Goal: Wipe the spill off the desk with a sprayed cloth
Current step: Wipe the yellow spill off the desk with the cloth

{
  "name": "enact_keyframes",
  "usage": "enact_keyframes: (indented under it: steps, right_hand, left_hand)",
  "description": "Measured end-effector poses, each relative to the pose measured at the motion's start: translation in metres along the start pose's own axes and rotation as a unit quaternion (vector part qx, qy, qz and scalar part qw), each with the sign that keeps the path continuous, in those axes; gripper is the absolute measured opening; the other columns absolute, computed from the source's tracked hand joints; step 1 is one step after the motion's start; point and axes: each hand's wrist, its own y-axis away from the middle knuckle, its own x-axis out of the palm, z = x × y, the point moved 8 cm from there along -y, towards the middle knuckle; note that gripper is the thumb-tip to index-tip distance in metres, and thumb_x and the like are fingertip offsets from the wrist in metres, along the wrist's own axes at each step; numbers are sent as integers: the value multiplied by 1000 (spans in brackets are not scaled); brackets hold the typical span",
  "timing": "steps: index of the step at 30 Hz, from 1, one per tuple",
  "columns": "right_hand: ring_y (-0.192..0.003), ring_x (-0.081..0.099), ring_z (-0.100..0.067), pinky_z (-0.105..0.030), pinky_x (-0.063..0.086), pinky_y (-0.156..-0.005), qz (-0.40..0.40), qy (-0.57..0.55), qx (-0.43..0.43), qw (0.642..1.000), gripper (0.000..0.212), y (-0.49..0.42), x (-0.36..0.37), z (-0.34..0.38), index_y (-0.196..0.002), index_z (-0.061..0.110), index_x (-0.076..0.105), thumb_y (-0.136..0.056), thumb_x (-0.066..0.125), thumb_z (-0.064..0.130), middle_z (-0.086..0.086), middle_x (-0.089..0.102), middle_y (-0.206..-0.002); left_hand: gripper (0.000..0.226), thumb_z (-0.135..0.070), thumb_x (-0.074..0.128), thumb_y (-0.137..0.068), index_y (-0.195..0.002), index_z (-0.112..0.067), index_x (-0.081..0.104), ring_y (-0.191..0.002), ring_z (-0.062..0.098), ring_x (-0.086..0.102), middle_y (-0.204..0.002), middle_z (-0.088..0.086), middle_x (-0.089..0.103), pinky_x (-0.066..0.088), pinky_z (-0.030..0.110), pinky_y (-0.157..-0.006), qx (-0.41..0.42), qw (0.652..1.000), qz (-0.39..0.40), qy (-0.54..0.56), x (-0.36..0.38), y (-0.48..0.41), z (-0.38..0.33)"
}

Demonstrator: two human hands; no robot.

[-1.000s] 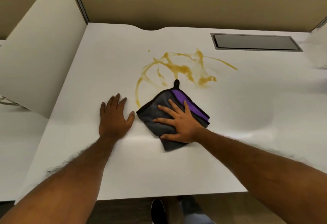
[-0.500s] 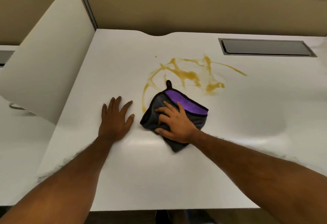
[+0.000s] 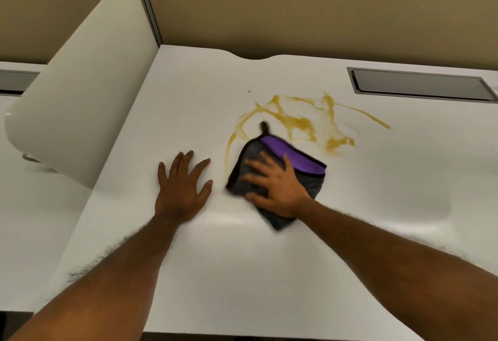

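Count: one cloth (image 3: 292,155), one spill (image 3: 299,122), two grips, one counter (image 3: 242,273).
Left grip (image 3: 180,190): laid flat on the counter, fingers spread, nothing held.
Right grip (image 3: 277,187): pressed flat on the cloth, fingers straight.
Cloth: folded, grey with purple band and black loop; placed at the spill's near edge.
Spill: thin amber streaks, looped.
Slot (image 3: 420,83): one dark rectangle sunk in the counter, far right.
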Motion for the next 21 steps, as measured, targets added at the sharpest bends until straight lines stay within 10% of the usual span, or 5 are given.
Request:
enact_keyframes:
  steps: [5, 10, 13, 18, 21]
  right_hand:
    - [-149, -6, -34, -72, -6, -109, 21, 16, 273, 962, 62, -35, 4, -31, -147, 41, 29, -90, 30, 64, 2, 12, -163]
    - [-150, -5, -34, -71, -4, -110, 80, 62, -114, 988, 61, 7, 12, 35, -147, 48, 25, -89, 34, 65, 4, 10, -163]
    - [-151, 0, -27, -68, -6, -112, 87, 51, -185, 978, 57, 2, 9, 19, -145, 48, 31, -90, 38, 62, 7, 17, -162]
    - [-150, 2, -31, -71, -2, -110, 5, 12, 248, 969, 60, -49, 1, -47, -145, 42, 35, -88, 36, 61, 3, 18, -162]
    - [-148, -7, -40, -73, -5, -108, 47, 51, 225, 972, 65, -52, 7, -20, -150, 40, 24, -88, 32, 60, -2, 7, -164]
  left_hand:
    - [59, -56, 31, -91, -146, -35, 36, -147, 27, 22, -157, 5, 29, 8, 59, -116, 2, 1000, 2, 10, 2, -1, 1]
    - [60, -57, 31, -90, -146, -36, 36, -146, 26, 23, -157, 5, 30, 10, 60, -116, -5, 1000, 10, 10, 1, 0, 0]
    - [60, -57, 29, -90, -147, -37, 34, -147, 25, 20, -158, 4, 28, 10, 60, -116, -5, 1000, 18, 9, 1, 0, 1]
    - [59, -57, 30, -91, -147, -38, 33, -149, 23, 15, -159, 2, 24, 6, 58, -118, -10, 999, 14, 26, 2, 0, 2]
    - [60, -57, 30, -90, -147, -37, 34, -149, 23, 17, -159, 3, 26, 6, 58, -118, -8, 999, 11, 33, 1, 0, 2]
